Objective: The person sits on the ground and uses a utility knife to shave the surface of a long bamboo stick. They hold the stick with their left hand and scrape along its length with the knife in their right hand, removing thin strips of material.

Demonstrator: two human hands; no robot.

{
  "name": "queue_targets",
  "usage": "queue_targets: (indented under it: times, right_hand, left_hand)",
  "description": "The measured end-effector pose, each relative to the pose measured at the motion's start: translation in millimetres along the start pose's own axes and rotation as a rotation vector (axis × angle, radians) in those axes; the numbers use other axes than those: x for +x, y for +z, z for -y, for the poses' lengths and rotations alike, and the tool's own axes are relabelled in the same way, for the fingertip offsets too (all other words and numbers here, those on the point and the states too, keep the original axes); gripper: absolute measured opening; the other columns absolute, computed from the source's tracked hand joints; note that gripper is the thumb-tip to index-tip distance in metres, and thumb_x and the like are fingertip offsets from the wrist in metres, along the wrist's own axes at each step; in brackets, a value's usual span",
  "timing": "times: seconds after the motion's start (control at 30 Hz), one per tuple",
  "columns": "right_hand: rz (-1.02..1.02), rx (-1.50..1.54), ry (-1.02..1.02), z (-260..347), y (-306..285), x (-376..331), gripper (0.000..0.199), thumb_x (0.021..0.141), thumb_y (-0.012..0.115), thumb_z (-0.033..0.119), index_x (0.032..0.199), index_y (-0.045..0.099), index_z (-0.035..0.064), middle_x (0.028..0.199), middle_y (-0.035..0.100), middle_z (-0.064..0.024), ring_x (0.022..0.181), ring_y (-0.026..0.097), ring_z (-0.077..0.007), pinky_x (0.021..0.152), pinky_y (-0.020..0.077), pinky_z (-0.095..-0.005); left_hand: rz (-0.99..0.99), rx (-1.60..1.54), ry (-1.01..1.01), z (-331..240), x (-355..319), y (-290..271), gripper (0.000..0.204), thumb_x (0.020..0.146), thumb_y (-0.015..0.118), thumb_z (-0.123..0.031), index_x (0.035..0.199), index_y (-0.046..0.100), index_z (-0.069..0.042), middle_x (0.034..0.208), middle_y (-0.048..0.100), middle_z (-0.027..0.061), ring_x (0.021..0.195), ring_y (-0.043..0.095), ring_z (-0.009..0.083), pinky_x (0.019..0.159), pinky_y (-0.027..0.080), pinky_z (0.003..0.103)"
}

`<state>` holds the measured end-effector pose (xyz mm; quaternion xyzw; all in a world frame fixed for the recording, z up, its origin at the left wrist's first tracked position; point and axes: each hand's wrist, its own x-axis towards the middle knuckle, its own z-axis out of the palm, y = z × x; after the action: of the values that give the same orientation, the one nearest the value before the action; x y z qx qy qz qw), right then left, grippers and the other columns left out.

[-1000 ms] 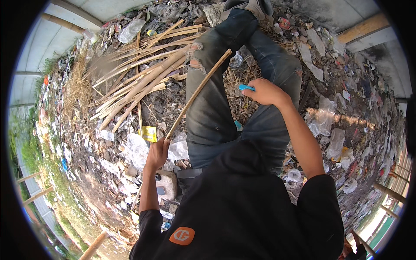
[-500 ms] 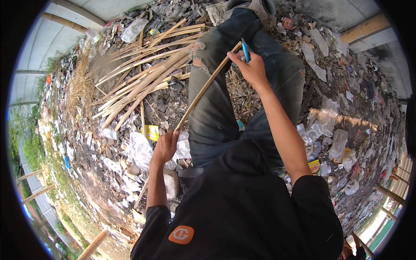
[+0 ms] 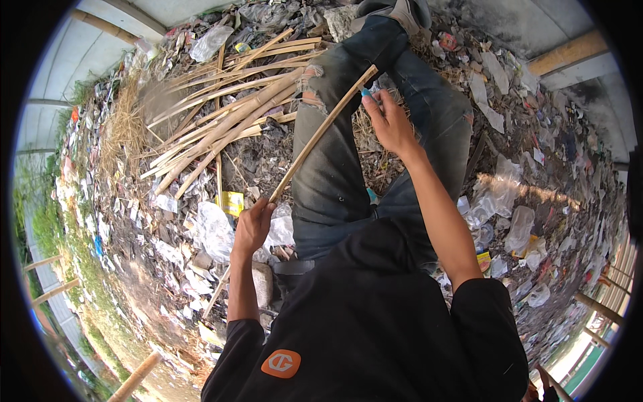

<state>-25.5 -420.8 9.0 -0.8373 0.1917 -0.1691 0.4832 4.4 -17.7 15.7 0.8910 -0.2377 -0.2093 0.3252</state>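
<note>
My left hand [image 3: 253, 224] grips the near end of a long thin bamboo strip [image 3: 321, 134] that slants up and right across my left thigh in torn dark jeans [image 3: 328, 167]. At the strip's far end my right hand [image 3: 388, 120] is closed on a small blue-handled tool [image 3: 366, 92], its tip against the strip. I sit with both legs stretched forward, one grey shoe [image 3: 402, 12] at the top.
A pile of split bamboo strips [image 3: 228, 114] lies on the ground left of my legs. Litter, plastic bags [image 3: 211, 228] and dry straw [image 3: 124, 130] cover the ground all around. A yellow packet [image 3: 232, 203] lies near my left hand. Wooden beams [image 3: 569, 50] border the far right.
My right hand with the blue tool has travelled along the strip from mid-thigh to its far end. The left hand has kept its hold on the near end.
</note>
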Motion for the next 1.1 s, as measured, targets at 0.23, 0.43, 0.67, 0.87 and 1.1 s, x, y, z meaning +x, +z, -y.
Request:
queue_targets:
  times: [0.23,0.43,0.67,0.87,1.1]
  right_hand:
    - [0.204,0.173,0.183,-2,-6,-1,0.048,0.111,0.048,0.048,0.101,0.063,0.0036,0.067,0.055,-0.0033,0.060,0.056,-0.0152,0.059,0.0436,-0.0353]
    - [0.254,0.140,0.117,4,0,1,0.050,0.111,0.048,0.049,0.097,0.068,0.0052,0.064,0.051,0.0019,0.059,0.054,-0.0083,0.058,0.0435,-0.0315]
    - [-0.032,-0.426,0.029,9,-3,12,0.054,0.109,0.049,0.050,0.092,0.067,0.0020,0.077,0.069,-0.0214,0.074,0.068,-0.0426,0.065,0.0509,-0.0501]
    - [-0.192,-0.479,0.102,2,3,27,0.057,0.109,0.045,0.053,0.088,0.066,0.0036,0.077,0.069,-0.0241,0.076,0.066,-0.0494,0.064,0.0497,-0.0582]
    - [-0.208,-0.460,0.076,-6,0,36,0.061,0.109,0.043,0.055,0.086,0.066,0.0032,0.074,0.068,-0.0236,0.075,0.066,-0.0496,0.064,0.0505,-0.0583]
  left_hand:
    - [-0.017,0.005,0.019,-2,2,0,0.025,0.108,0.057,-0.023,0.101,0.064,0.000,0.059,0.051,0.0190,0.050,0.050,0.0330,0.054,0.041,0.044]
    - [0.004,0.018,-0.015,-3,3,0,0.026,0.108,0.056,-0.024,0.100,0.063,0.000,0.060,0.051,0.0201,0.052,0.051,0.0344,0.055,0.042,0.045]
    - [0.019,0.089,0.010,0,4,0,0.024,0.109,0.054,-0.023,0.100,0.058,-0.001,0.066,0.055,0.0252,0.064,0.058,0.0477,0.059,0.043,0.051]
    - [0.026,0.112,0.022,-4,11,-1,0.022,0.108,0.054,-0.022,0.100,0.057,-0.002,0.068,0.057,0.0271,0.066,0.059,0.0507,0.059,0.043,0.053]
    - [0.041,0.086,-0.005,-17,18,-2,0.024,0.108,0.055,-0.023,0.097,0.057,-0.001,0.068,0.058,0.0271,0.066,0.059,0.0510,0.059,0.043,0.054]
